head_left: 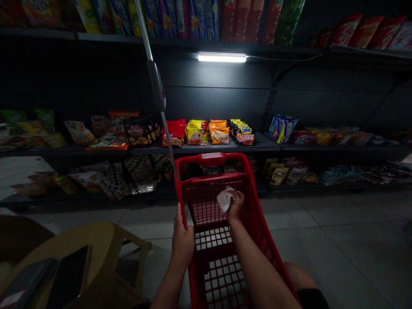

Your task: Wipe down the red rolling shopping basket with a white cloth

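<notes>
While the left hand (182, 242) clamps the side rim of a red plastic shopping cart (209, 159) at lower centre, its fingers (178, 219) curled tightly round the plastic, the right hand (236, 207) hangs above the cart's mesh. Its fingers (240, 198) are closed on a crumpled white tissue (224, 199), which sticks out from the hand's left side, between the two hands and nearer the right one.

A metal pole (154, 81) rises from the cart's far left corner toward the top of the frame. Across the centre, a black metal shelf (206, 148) carries red, yellow and orange snack packets (207, 133). More bright packets (257, 30) line the shelf along the top edge. Their printing is too small and blurred to read, so no brand can be made out. A strip light (222, 57) glows at upper centre. At lower left, a dark tablet or phone (67, 274) lies on a tan plastic stool (109, 244), and grey floor tiles (322, 227) spread to the right.
</notes>
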### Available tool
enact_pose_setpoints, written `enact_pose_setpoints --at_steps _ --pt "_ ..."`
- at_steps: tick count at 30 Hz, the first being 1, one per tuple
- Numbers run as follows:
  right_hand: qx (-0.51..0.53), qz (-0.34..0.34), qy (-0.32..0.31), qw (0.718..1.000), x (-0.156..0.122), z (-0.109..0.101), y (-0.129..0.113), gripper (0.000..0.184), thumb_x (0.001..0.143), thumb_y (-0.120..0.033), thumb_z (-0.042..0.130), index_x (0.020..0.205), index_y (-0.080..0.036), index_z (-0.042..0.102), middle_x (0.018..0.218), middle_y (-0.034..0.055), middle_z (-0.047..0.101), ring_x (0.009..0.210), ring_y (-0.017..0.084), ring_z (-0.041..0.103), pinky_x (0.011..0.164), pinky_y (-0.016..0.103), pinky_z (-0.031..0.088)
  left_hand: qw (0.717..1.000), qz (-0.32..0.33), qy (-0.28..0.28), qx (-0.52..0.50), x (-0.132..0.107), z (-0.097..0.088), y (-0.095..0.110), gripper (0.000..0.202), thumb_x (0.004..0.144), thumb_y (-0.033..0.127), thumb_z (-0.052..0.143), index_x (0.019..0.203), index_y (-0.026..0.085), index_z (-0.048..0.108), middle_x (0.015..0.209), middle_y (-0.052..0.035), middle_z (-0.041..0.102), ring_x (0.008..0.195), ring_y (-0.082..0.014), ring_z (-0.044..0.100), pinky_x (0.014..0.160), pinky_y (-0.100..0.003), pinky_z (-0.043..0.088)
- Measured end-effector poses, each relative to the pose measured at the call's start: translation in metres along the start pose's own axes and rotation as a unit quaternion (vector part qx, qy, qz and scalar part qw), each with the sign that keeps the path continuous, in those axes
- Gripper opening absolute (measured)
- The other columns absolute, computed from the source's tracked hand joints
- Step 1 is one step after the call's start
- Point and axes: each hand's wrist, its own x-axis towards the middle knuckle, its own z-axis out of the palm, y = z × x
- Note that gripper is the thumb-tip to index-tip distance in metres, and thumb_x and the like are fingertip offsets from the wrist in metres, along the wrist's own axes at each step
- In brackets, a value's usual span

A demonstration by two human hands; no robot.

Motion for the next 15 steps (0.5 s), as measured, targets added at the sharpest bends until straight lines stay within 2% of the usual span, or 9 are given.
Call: enact_pose_setpoints --at_steps 1,3,6,8,10,12,14,15 --pt "-0.002 0.024 0.049 0.998 0.003 -0.005 0.004 0.03 0.082 -0.031 0.049 0.099 -0.016 0.07 0.11 0.0103 0.058 0.105 0.024 0.057 0.093 0.039 0.046 1.0 0.0 -0.001 0.002 0.0 0.0 0.0 0.08 0.083 0.008 0.047 0.158 0.021 0.021 0.163 -0.0083 0.03 0.15 -0.019 0.029 0.124 -0.037 0.022" --pt "-0.008 0.031 0.075 0.997 -0.003 -0.001 0.005 0.04 0.085 -0.037 0.046 0.112 -0.014 0.064 0.125 0.0157 0.053 0.12 0.029 0.051 0.1 0.045 0.042 1.0 0.0 0.0 0.007 -0.001 0.001 0.0 0.08 0.083 0.008 0.046 0.158 0.019 0.021 0.164 -0.0091 0.029 0.15 -0.0188 0.028 0.124 -0.037 0.021" --pt "-0.042 0.035 0.07 0.996 -0.023 0.026 -0.006 0.055 0.086 -0.045 0.048 0.132 -0.014 0.052 0.146 0.0221 0.037 0.141 0.034 0.03 0.111 0.052 0.03 1.0 0.001 0.001 0.005 -0.002 0.002 -0.002 0.08 0.083 0.009 0.046 0.158 0.02 0.021 0.164 -0.0086 0.029 0.15 -0.0189 0.028 0.125 -0.037 0.021" --pt "-0.06 0.048 0.097 0.992 -0.029 0.044 -0.015 0.063 0.085 -0.047 0.053 0.138 -0.014 0.045 0.149 0.0234 0.034 0.142 0.034 0.027 0.112 0.053 0.028 1.0 0.002 0.0 0.001 -0.003 0.002 -0.003 0.08 0.083 0.01 0.047 0.158 0.021 0.021 0.164 -0.0081 0.029 0.15 -0.0189 0.028 0.124 -0.037 0.023" --pt "-0.051 0.055 0.15 0.986 -0.026 0.054 -0.022 0.056 0.083 -0.043 0.055 0.131 -0.015 0.05 0.141 0.0217 0.043 0.134 0.032 0.037 0.109 0.05 0.034 1.0 -0.001 -0.002 -0.002 -0.004 0.002 -0.002 0.08 0.083 0.01 0.047 0.158 0.021 0.02 0.164 -0.0081 0.029 0.15 -0.0189 0.029 0.124 -0.037 0.024" --pt "-0.03 0.053 0.189 0.98 -0.025 0.059 -0.026 0.038 0.084 -0.035 0.052 0.116 -0.016 0.059 0.129 0.0177 0.051 0.125 0.029 0.046 0.105 0.046 0.039 1.0 -0.008 -0.003 0.001 -0.005 0.001 0.0 0.082 0.083 0.01 0.047 0.158 0.022 0.019 0.164 -0.0081 0.028 0.15 -0.0191 0.03 0.123 -0.037 0.025" --pt "-0.016 0.045 0.165 0.985 -0.036 0.064 -0.03 0.029 0.083 -0.027 0.047 0.103 -0.017 0.065 0.123 0.0146 0.054 0.122 0.027 0.048 0.104 0.043 0.04 1.0 -0.015 0.001 0.008 -0.004 0.0 0.001 0.082 0.082 0.01 0.047 0.158 0.021 0.018 0.164 -0.0088 0.027 0.15 -0.0194 0.029 0.124 -0.037 0.023" --pt "-0.009 0.036 0.122 0.992 -0.047 0.069 -0.032 0.028 0.081 -0.024 0.047 0.099 -0.018 0.068 0.123 0.0134 0.054 0.123 0.027 0.048 0.105 0.041 0.04 1.0 -0.017 0.004 0.012 -0.003 0.0 0.001 0.083 0.082 0.01 0.047 0.158 0.02 0.018 0.164 -0.009 0.027 0.15 -0.0193 0.029 0.124 -0.037 0.022"
